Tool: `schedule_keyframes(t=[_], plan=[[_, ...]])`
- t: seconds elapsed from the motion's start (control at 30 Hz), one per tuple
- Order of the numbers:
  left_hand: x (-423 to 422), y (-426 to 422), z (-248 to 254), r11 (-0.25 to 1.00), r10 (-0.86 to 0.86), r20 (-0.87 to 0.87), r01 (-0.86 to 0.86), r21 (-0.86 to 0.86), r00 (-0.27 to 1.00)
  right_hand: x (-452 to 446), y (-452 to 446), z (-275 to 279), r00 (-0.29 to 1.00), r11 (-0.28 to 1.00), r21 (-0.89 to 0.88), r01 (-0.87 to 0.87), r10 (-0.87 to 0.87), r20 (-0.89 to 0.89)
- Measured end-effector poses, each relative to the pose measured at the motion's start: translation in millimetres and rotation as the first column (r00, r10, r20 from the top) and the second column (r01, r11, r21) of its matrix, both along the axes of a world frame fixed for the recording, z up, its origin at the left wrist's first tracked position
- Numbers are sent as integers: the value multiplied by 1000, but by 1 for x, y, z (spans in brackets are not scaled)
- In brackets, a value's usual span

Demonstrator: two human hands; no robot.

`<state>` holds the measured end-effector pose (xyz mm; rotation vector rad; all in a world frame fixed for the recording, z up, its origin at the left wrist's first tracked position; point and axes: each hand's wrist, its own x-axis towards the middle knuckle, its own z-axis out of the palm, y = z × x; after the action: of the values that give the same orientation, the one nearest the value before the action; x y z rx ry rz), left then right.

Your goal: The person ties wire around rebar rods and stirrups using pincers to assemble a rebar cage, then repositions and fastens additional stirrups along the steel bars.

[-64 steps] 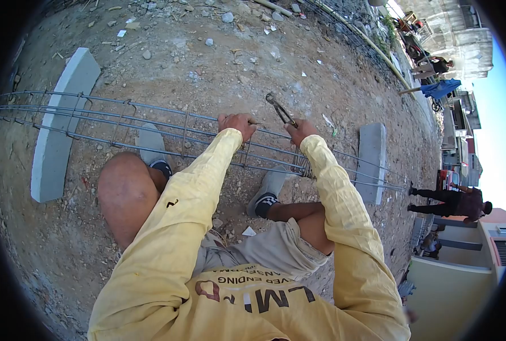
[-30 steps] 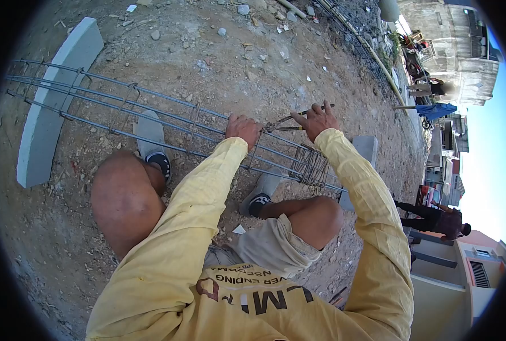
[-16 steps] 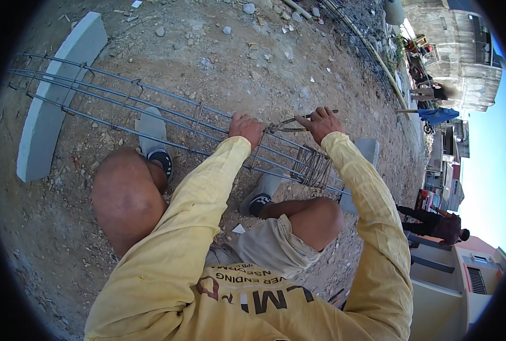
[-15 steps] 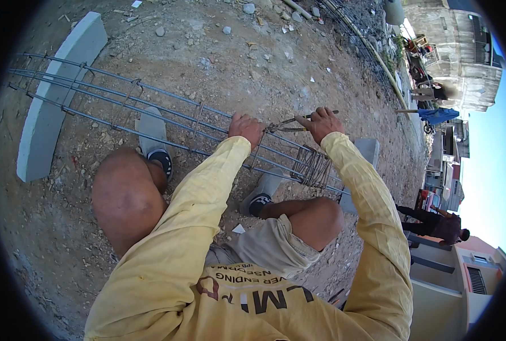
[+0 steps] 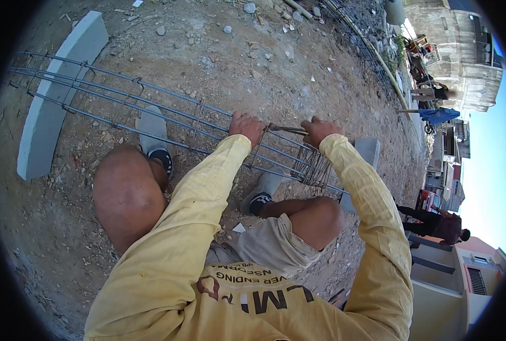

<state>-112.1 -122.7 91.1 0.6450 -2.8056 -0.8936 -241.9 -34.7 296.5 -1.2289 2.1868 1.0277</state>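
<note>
A long reinforcing-bar cage (image 5: 168, 113) runs across in front of my knees, with thin square stirrups around its bars. My left hand (image 5: 247, 126) is closed around the cage's upper bar, beside one stirrup (image 5: 257, 152). In my right hand (image 5: 322, 131) is a pair of pliers (image 5: 290, 129), its handles squeezed close together. The plier jaws meet the upper bar at the stirrup's corner, right beside my left hand's fingers. Any wire in the jaws is too small to make out. Several stirrups (image 5: 312, 166) are bunched together below my right hand.
A pale concrete block (image 5: 57, 108) supports the cage's left end; another block (image 5: 366, 152) is near its right end. My shoes (image 5: 161, 160) rest on stony ground (image 5: 202, 62). At right, a person (image 5: 438, 226) stands by a building, with another person (image 5: 433, 92) farther back.
The plier handles have come together as my right hand closed around them. My right hand has turned slightly, while my left hand and the cage stay in place.
</note>
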Motion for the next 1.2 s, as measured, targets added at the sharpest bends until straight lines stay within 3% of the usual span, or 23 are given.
schedule_keyframes(t=[0.13,0.23,0.33,0.4,0.47,0.57,0.63,0.73,0.87,0.93,1.03,1.2], plan=[[-1,0,-1,1000,-7,6,8,-16,1000,-24,14,-23,970,998,-62,10,5,244],[2,0,1,1000,-8,4,8,-14,1000,-17,0,-13,820,882,220,417,-470,326],[1,0,-1,1000,-6,-7,6,-14,1000,-13,1,-7,829,892,174,417,-452,329],[-1,0,-4,1000,-1,-15,1,-13,1000,-12,9,-13,955,981,35,192,-195,223],[-2,0,-4,1000,-4,-20,3,-13,1000,-9,20,-13,995,999,-50,3,2,103],[-2,0,-3,1000,-11,-1,11,5,1000,-2,30,-6,969,958,-147,-248,246,-31],[-2,0,-3,1000,-6,-9,6,12,1000,-15,45,-12,880,850,-231,-474,463,-105],[-3,0,1,1000,-17,12,17,18,1000,-15,49,-12,891,835,-312,-454,417,-178],[-1,0,2,1000,-14,9,14,5,1000,-11,50,-4,981,972,-144,-185,191,30],[-2,1,0,1000,-15,12,15,-11,1000,-14,48,-5,989,995,-101,-17,31,141],[0,1,2,1000,6,-28,-5,29,1000,-21,42,-3,961,996,-55,70,-52,271],[3,1,16,957,288,-369,-249,150,883,-4,47,5,994,970,-214,-112,106,-41]])
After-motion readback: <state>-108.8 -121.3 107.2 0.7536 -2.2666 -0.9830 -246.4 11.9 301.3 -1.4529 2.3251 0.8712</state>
